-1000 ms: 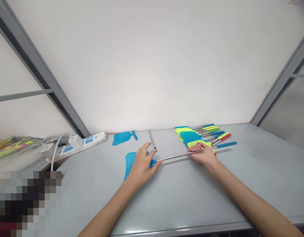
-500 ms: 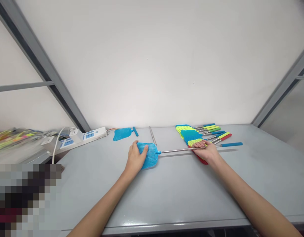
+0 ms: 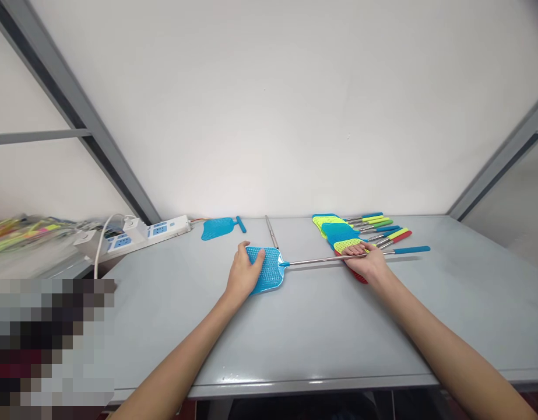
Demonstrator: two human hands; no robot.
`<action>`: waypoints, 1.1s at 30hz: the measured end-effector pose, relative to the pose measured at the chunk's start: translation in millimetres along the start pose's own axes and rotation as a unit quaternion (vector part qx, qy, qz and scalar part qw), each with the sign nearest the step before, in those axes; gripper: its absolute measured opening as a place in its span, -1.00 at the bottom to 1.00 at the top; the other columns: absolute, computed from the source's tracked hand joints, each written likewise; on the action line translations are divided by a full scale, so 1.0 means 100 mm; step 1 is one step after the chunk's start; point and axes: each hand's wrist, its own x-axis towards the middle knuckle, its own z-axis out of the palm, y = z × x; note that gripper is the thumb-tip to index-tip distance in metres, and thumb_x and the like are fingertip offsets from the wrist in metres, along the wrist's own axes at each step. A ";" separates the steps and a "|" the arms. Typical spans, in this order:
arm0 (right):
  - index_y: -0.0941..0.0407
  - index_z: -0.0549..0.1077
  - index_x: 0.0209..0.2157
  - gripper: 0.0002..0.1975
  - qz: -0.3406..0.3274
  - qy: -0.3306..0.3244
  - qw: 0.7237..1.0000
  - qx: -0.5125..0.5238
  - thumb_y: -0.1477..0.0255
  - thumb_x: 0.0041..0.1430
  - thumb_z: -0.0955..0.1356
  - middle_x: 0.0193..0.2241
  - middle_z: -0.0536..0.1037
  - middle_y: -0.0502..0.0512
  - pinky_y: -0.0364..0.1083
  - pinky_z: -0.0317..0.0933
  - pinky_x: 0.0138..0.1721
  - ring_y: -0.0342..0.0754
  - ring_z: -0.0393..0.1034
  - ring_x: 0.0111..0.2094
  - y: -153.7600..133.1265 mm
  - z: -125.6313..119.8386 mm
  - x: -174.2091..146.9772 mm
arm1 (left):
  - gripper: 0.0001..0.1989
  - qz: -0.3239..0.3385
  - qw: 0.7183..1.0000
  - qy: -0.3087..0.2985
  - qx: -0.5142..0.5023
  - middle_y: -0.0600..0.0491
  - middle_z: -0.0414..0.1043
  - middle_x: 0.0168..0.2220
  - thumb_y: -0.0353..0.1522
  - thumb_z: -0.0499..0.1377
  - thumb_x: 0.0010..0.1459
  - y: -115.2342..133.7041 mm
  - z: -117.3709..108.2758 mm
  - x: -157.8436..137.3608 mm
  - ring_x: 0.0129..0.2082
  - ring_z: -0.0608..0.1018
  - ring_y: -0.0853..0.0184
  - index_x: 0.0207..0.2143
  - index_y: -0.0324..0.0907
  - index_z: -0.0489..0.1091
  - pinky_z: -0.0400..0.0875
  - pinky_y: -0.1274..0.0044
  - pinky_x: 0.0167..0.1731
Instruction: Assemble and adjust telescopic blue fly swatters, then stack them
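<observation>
A blue fly swatter [image 3: 271, 271] with a long metal rod and a blue grip is held level above the table. My left hand [image 3: 245, 269] is closed on the outer edge of its mesh head, thumb on top. Palm up, my right hand [image 3: 364, 259] has its fingers curled around the rod near the grip end. Just behind that hand lies a fanned stack of fly swatters [image 3: 338, 231] in blue, yellow-green and red, their handles pointing right. The right hand partly covers the front ones.
At the back left lie a blue swatter head [image 3: 218, 228], a short blue grip [image 3: 241, 224] and a thin metal rod [image 3: 271, 231]. A white power strip [image 3: 159, 228] with a cable stands at the left edge of the grey table [image 3: 321, 338]. A wall closes off the back.
The view has tilted slightly downward, so everything sits a little higher. Both hands keep their hold on the swatter, whose head has turned slightly.
</observation>
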 end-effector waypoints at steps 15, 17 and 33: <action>0.13 -0.04 -0.66 -0.74 -0.027 -0.112 0.993 0.039 0.53 0.05 0.13 -0.72 0.02 -0.13 -0.22 0.05 -0.68 -0.26 0.00 -0.72 -0.01 0.06 -0.06 | -0.62 -0.010 0.999 -0.019 -0.040 -0.01 0.31 -0.22 -0.11 -0.02 0.01 -0.02 0.06 -0.01 -0.18 0.37 0.23 -0.18 -0.14 0.23 0.23 0.43 -0.20; 0.13 0.07 -0.62 -0.79 -0.040 -0.203 0.978 0.028 0.51 0.06 0.15 -0.67 0.09 -0.10 -0.22 0.10 -0.64 -0.25 0.09 -0.66 -0.04 0.10 -0.11 | -0.61 -0.017 0.998 -0.025 -0.048 -0.01 0.33 -0.22 -0.10 -0.01 0.00 -0.04 0.08 0.01 -0.20 0.38 0.25 -0.20 -0.15 0.23 0.25 0.46 -0.24; 0.12 0.04 -0.63 -0.74 -0.083 -0.126 0.988 0.003 0.64 0.09 0.05 -0.77 -0.24 -0.18 -0.23 -0.25 -0.81 -0.26 -0.27 -0.81 0.00 0.03 -0.08 | -0.58 -0.016 0.999 0.047 -0.011 0.01 0.25 -0.28 -0.05 -0.02 -0.01 0.10 0.16 -0.30 -0.24 0.37 0.26 -0.17 -0.11 0.16 0.25 0.45 -0.26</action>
